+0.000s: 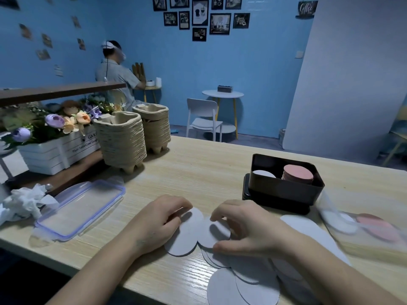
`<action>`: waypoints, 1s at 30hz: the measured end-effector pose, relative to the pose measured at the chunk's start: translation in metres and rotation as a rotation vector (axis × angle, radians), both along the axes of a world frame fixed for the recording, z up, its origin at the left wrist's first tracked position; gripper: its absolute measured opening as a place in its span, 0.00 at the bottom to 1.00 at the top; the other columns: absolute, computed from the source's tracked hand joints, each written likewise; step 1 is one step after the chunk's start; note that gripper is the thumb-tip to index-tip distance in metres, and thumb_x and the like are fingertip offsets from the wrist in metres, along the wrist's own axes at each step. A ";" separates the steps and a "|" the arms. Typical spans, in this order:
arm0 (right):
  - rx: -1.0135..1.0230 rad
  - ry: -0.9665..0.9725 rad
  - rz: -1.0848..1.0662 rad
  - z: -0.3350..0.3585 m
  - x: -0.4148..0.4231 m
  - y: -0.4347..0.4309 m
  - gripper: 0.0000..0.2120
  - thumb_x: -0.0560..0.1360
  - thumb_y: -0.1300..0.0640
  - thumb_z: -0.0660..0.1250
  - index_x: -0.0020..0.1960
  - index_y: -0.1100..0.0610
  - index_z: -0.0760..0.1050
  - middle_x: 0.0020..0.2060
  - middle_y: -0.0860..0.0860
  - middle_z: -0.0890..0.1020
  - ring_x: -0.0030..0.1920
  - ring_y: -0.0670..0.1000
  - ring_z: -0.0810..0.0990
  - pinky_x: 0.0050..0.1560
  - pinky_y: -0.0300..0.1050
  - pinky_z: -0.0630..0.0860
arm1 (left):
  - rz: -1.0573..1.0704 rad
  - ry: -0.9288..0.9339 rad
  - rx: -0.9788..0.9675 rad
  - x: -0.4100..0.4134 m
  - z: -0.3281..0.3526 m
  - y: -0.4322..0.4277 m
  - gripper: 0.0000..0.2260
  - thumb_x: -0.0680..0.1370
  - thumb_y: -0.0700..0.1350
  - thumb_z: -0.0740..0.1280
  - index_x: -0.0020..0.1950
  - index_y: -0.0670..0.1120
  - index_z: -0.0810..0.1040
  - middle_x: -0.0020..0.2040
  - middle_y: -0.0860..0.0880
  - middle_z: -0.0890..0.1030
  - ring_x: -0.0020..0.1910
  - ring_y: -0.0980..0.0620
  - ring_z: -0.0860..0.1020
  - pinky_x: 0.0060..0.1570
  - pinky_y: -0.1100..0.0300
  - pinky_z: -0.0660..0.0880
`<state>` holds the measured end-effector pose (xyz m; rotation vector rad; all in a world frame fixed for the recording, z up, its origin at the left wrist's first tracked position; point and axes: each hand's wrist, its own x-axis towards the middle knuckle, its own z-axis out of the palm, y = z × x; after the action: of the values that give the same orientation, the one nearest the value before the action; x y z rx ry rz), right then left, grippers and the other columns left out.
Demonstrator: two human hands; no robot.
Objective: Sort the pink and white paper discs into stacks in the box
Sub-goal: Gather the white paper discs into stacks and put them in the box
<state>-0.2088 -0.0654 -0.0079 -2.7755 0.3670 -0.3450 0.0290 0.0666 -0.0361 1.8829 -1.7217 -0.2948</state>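
Here, both hands are held low over the table [198,168], close together. The left hand [158,223] is bent at the fingers, with the tips laid on a white disc, the left disc [187,236]. Whether that disc is gripped or only touched cannot be told. The right hand [244,227] is curled over a second white one, the right disc [211,236], which is pinched by its edges between fingers at the top and thumb at the bottom. The two discs are met edge to edge between the hands, possibly overlapped.

A loose pile [253,280] of white discs is spread flat under the right forearm, toward the near table edge. The box [286,192], black, is set beyond the right hand, near it but apart. Two stacks are seen inside: a low white stack [263,173] on the left and a taller pink stack [298,173] on the right.

A clear bag [363,225] with white and pink discs inside is laid right of the box, blurred. A clear lid [81,208] is laid flat left of the left hand, with crumpled tissue [24,201] beside it.
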 end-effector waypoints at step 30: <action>0.086 -0.064 -0.138 -0.012 -0.014 -0.021 0.23 0.71 0.32 0.71 0.59 0.45 0.78 0.52 0.43 0.81 0.53 0.45 0.79 0.55 0.47 0.78 | -0.084 -0.080 -0.094 0.002 -0.004 0.006 0.20 0.68 0.63 0.76 0.55 0.58 0.79 0.58 0.65 0.78 0.62 0.59 0.76 0.60 0.56 0.76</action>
<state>-0.2233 -0.0860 -0.0201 -2.6548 0.5460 -0.4394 0.0310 0.0723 -0.0400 1.7796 -1.8389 -0.1690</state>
